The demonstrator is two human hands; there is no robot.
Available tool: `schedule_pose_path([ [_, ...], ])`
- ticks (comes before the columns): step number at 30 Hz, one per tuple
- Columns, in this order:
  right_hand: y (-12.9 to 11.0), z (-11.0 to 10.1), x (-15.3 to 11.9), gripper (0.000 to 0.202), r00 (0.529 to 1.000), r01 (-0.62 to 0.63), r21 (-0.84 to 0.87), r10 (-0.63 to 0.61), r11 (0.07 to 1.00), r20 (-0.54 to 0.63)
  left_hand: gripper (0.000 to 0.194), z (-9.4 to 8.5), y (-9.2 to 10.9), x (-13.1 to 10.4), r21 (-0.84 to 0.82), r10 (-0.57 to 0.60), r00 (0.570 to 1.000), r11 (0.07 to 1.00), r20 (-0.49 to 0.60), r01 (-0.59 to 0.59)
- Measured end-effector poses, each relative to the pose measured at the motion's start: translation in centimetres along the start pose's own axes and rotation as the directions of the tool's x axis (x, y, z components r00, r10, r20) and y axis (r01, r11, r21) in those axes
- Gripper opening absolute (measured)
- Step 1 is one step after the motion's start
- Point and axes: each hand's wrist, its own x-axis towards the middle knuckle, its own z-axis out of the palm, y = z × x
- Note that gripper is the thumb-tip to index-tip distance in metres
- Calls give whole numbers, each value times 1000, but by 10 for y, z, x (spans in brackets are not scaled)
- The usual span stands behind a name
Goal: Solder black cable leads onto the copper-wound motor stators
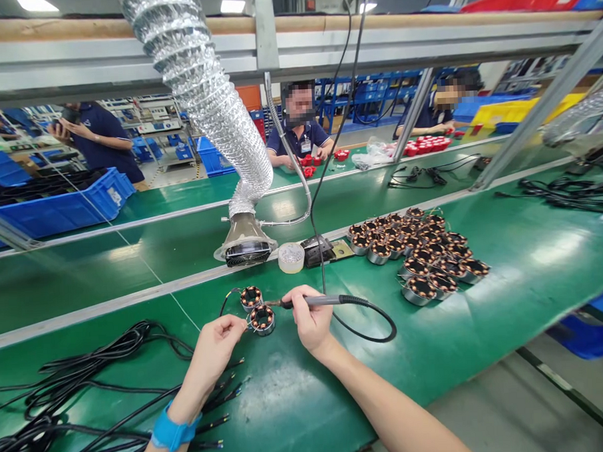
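Note:
My right hand [310,319] is closed round a soldering iron [317,300], its tip pointing left at two motor stators. The nearer stator [262,319] has copper windings in a metal ring and lies on the green bench. Just behind it, apparently touching, is the other stator [251,297], with thin wires running off its left side. My left hand [220,339] pinches thin wire ends at the nearer stator's left edge. A blue band [174,428] circles the left wrist. Whether the iron's tip touches a stator I cannot tell.
Many stators [422,254] stand grouped at right. Black cables [102,364] with stripped ends lie left. A fume duct [216,110] hangs beyond the hands, near a round tub [291,258] and iron stand [318,250]. A co-worker [300,136] sits opposite by red parts.

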Motion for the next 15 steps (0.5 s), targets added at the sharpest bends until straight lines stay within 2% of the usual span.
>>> schedule_pose_path([
  [5,10,-8,12,34,995,16,-51,-20,999,-94,42,-1,-1,0,-7,6,1000,1000,4,-6],
  [11,23,-19,31,26,973,74,-214,-118,974,-198,42,-1,-4,2,-15,10,1000,1000,12,-10],
  [13,31,-18,35,25,976,98,-247,-141,964,-165,42,-1,-4,2,-19,12,1000,1000,11,-12],
  [15,40,-14,38,24,993,79,-276,-100,958,-61,42,-1,-4,2,-23,17,1000,1000,9,-17],
])
